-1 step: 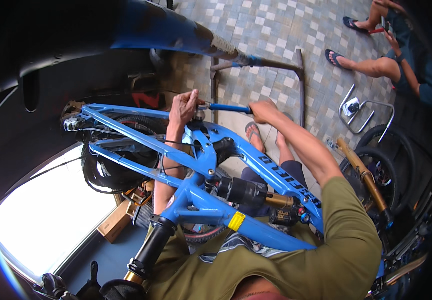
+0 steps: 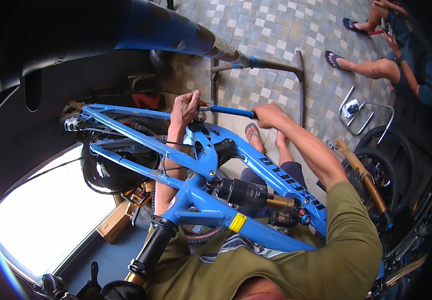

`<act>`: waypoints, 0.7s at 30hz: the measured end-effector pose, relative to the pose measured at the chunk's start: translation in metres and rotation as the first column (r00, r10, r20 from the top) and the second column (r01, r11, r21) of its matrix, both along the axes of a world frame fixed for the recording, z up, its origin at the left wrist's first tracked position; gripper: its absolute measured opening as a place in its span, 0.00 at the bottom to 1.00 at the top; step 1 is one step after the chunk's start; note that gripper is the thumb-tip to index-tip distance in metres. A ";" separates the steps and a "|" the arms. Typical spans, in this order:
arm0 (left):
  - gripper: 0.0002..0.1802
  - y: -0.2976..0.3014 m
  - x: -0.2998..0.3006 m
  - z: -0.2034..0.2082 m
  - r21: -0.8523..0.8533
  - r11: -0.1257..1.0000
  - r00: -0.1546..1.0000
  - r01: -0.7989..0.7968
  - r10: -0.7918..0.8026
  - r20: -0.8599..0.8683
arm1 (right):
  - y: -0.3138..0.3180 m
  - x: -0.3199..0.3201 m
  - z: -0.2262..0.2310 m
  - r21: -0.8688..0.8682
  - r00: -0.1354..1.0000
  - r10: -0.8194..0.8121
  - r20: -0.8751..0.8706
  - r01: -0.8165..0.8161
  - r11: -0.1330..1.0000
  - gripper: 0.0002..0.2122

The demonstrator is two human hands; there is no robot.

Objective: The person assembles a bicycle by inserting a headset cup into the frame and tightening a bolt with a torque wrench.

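A blue bicycle frame [image 2: 253, 165] with a black-and-gold rear shock [image 2: 243, 194] lies across the view in front of me. My right hand [image 2: 272, 116] is wrapped round the end of a long blue-handled wrench [image 2: 231, 110]. At the wrench's other end, my left hand [image 2: 185, 109] is closed by its head, with some fingers hidden. That head sits over a round metal fitting [image 2: 200, 116] at the frame's bottom bracket. My left forearm passes behind the frame tubes.
A worn blue stand tube [image 2: 176, 32] crosses above, its metal foot [image 2: 302, 90] on the tiled floor. A seated person [image 2: 383, 67] holds a phone at the far right. Near there lie a bent metal rack [image 2: 371, 107], a gold fork [image 2: 363, 170] and wheels. A cardboard box [image 2: 113, 222] stands lower left.
My right hand and the wrench handle's end have shifted slightly right and toward me. My left hand stays at the wrench head.
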State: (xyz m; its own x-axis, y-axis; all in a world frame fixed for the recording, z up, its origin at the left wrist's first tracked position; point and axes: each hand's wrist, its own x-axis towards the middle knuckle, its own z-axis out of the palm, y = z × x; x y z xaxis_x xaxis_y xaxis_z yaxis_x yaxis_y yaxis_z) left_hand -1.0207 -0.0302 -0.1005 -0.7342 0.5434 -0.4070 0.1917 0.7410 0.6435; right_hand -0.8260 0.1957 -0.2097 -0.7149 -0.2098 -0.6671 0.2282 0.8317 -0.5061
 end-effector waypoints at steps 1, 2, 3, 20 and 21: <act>0.29 -0.003 0.003 0.002 0.000 1.000 1.000 -0.016 0.016 -0.003 | 0.004 0.004 0.041 -0.024 0.999 0.047 0.022 -0.047 0.999 0.16; 0.29 -0.012 0.007 0.001 0.004 0.999 0.999 -0.033 0.033 -0.002 | 0.007 0.008 0.090 -0.046 0.995 0.093 0.039 -0.091 0.995 0.16; 0.29 -0.015 0.007 0.000 0.013 0.999 0.999 -0.037 0.037 -0.005 | 0.005 0.019 0.132 -0.126 0.999 0.015 0.032 -0.010 0.992 0.17; 0.28 -0.005 -0.003 -0.010 0.030 0.999 1.000 -0.014 0.014 0.024 | -0.013 -0.010 -0.022 0.035 0.990 -0.097 -0.104 0.101 0.994 0.13; 0.28 -0.002 -0.002 -0.011 0.002 1.000 1.000 0.023 -0.023 -0.003 | -0.001 -0.003 0.009 0.007 0.999 -0.007 -0.044 0.008 1.000 0.13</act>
State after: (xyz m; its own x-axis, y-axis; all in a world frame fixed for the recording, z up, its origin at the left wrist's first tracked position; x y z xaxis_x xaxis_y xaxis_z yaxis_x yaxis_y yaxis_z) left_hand -1.0227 -0.0317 -0.1112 -0.7227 0.5612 -0.4035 0.2109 0.7350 0.6444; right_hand -0.8286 0.1947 -0.2008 -0.7451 -0.2000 -0.6363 0.2120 0.8335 -0.5102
